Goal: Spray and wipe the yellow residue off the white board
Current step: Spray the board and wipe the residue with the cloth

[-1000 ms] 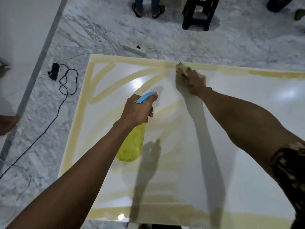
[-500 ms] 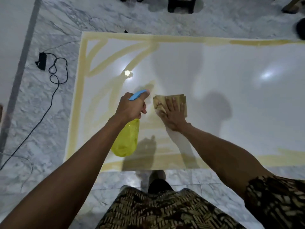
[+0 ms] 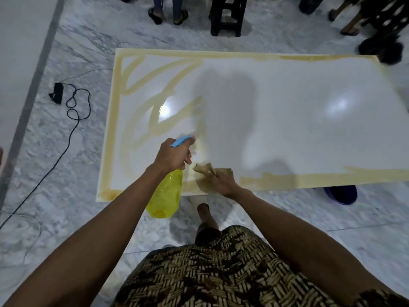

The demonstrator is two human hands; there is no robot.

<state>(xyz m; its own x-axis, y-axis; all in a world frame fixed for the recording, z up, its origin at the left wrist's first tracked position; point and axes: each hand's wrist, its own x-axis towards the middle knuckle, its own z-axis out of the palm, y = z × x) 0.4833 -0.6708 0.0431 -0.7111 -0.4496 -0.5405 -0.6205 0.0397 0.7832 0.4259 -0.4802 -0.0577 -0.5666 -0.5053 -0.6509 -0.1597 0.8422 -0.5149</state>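
Observation:
A large white board (image 3: 287, 120) lies flat over the marble floor. Yellow residue (image 3: 152, 120) streaks its left part and runs along its far, left and near edges. My left hand (image 3: 172, 155) grips a yellow spray bottle (image 3: 166, 196) with a blue trigger, held over the board's near edge. Just to its right, my right hand (image 3: 221, 182) presses a stained tan cloth (image 3: 205, 170) flat on the board near that edge. The board's middle and right look wiped white.
A black cable with a plug (image 3: 73, 107) snakes over the floor left of the board. A black stool (image 3: 225, 16) and people's feet (image 3: 168, 14) stand beyond the far edge. A blue bucket (image 3: 340, 194) sits under the near right edge.
My right hand has dragged the cloth from the board's far edge back to its near edge. My left hand keeps the bottle, now nearer the near edge. The view has pulled back.

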